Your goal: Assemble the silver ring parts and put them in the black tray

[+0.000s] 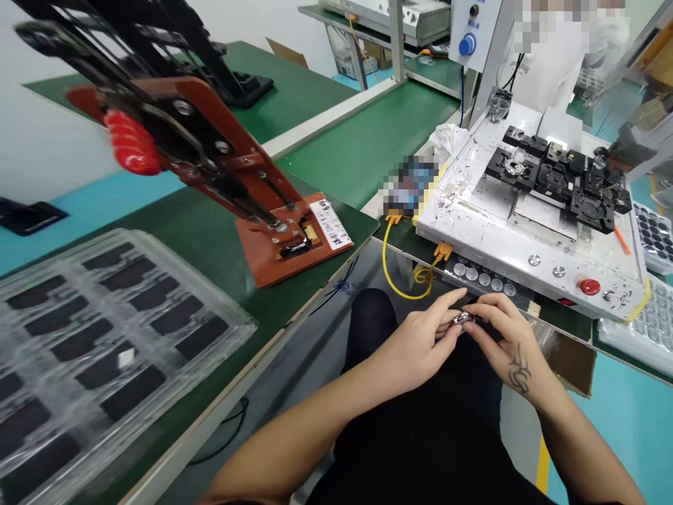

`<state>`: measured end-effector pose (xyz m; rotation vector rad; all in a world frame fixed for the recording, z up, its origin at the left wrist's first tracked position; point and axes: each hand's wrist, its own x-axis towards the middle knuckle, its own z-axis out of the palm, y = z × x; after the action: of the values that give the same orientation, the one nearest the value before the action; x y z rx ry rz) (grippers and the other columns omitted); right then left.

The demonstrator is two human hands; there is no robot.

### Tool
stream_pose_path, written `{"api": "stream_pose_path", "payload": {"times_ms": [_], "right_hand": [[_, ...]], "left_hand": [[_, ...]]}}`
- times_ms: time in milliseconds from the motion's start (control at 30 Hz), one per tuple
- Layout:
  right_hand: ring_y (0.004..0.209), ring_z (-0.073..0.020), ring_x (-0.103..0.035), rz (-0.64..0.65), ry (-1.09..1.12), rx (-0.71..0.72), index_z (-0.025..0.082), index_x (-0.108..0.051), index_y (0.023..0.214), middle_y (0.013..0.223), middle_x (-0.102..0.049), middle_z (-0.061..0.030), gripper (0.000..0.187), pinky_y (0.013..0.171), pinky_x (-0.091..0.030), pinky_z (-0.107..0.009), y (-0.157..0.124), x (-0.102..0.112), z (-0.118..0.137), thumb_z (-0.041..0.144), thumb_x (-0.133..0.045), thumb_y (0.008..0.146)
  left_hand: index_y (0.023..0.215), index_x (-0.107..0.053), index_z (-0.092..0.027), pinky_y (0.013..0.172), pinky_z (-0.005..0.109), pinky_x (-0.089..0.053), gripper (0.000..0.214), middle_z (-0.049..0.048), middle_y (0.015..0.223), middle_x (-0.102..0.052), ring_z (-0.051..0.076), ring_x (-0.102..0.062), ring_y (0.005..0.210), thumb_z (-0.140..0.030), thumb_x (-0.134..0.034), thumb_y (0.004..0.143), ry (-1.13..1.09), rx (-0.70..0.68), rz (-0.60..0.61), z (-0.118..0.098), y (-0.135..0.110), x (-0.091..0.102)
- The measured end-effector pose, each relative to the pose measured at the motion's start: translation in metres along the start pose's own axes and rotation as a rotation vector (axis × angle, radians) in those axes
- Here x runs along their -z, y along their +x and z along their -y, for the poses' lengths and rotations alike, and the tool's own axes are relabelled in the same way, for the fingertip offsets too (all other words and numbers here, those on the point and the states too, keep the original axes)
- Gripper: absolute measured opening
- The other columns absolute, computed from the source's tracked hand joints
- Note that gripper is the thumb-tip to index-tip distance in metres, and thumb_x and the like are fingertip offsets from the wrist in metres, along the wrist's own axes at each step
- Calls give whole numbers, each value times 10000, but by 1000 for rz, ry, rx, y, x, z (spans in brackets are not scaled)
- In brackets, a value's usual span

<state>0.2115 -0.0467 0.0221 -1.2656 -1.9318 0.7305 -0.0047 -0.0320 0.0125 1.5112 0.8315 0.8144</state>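
A small shiny metal part [463, 318] is pinched between both hands above my lap, near the front edge of the right-hand bench. My left hand [423, 340] grips it from the left with thumb and fingers, its index finger stretched past it. From the right, my right hand [505, 337] closes thumb and fingertips on the same part. Fingers cover much of it, so its exact kind cannot be told. Just beyond the hands, a strip of round clear pieces [484, 278] lies under the front of a white machine [473, 210].
Black fixtures [557, 175] and a red button [589, 286] are on the machine. Yellow cable [386, 259] loops from its left side. A brown toggle press [284, 238] with a red handle [134, 144] stands left, beside a clear tray [245, 324] of dark pieces. Another person [549, 70] is behind.
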Motion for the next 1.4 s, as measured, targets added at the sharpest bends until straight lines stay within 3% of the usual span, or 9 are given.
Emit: {"api": "stream_pose_path", "payload": {"times_ms": [100, 200, 367, 533, 767, 1000, 1200, 1300, 1400], "right_hand": [[882, -214, -674, -24, 43, -2, 259, -753, 1091, 1005, -720, -52, 73, 800, -555, -354, 5, -1, 3, 293, -706, 1047], [673, -157, -602, -65, 310, -217, 243, -727, 980, 814, -687, -2, 174, 621, -513, -293, 9, -9, 7, 411, -758, 1013], [616, -125, -610, -92, 639, -401, 224, -727, 1026, 780, -697, 10, 301, 578, -534, -257, 13, -26, 10, 504, -813, 958], [655, -138, -653, -99, 596, -357, 227, -746, 1126, 821, -725, -6, 319, 604, -577, -264, 17, -25, 19, 493, -809, 962], [637, -134, -645, -116, 546, -362, 213, -743, 1016, 777, -712, -4, 336, 600, -575, -258, 20, -23, 24, 526, -829, 929], [610, -127, -619, -129, 540, -349, 217, -726, 986, 737, -691, 10, 316, 562, -534, -243, 19, -27, 26, 510, -832, 934], [646, -134, -643, -77, 459, -230, 248, -715, 1103, 792, -707, 14, 202, 586, -547, -250, 21, -25, 19, 408, -780, 999], [729, -151, -667, 22, 304, -19, 309, -630, 1412, 909, -711, 9, 431, 684, -592, -284, 26, -15, 12, 305, -775, 1006], [864, -187, -699, 149, 60, 252, 317, -612, 1486, 1062, -718, -48, 472, 809, -614, -337, 36, -5, 11, 239, -724, 1034]], "left_hand": [[1607, -458, -230, 1122, 401, -595, 554, 142, 1459, -730, 261, -728, 1325, -233, -582, 1067, -8, -22, -26, -4, 2, 6], [1523, -525, -237, 1082, 388, -615, 554, 155, 1501, -683, 268, -724, 1311, -296, -723, 1008, -177, 26, -137, -6, 3, 8], [1076, -742, -170, 855, 324, -640, 242, 67, 969, -789, 193, -763, 875, -355, -817, 937, -300, 85, -254, -5, 3, 4], [1048, -767, -163, 725, 283, -609, 202, 38, 877, -748, 157, -698, 744, -338, -787, 950, -263, 73, -239, -14, 1, 8], [1099, -775, -175, 851, 294, -603, 175, 54, 979, -792, 187, -743, 895, -273, -768, 953, -154, -4, -281, -17, -3, 9], [1035, -747, -162, 747, 282, -605, 183, 46, 900, -755, 167, -711, 788, -324, -775, 954, -255, 33, -284, -16, -5, 7], [996, -721, -164, 742, 282, -581, 143, 48, 890, -751, 159, -689, 769, -299, -747, 959, -231, 33, -279, -21, -3, 13], [1000, -721, -164, 756, 291, -572, 129, 51, 892, -752, 167, -683, 784, -282, -732, 950, -170, 31, -292, -20, -1, 16], [980, -718, -161, 745, 280, -553, 98, 40, 862, -741, 159, -667, 772, -252, -699, 948, -79, 22, -316, -21, -4, 16]]}}
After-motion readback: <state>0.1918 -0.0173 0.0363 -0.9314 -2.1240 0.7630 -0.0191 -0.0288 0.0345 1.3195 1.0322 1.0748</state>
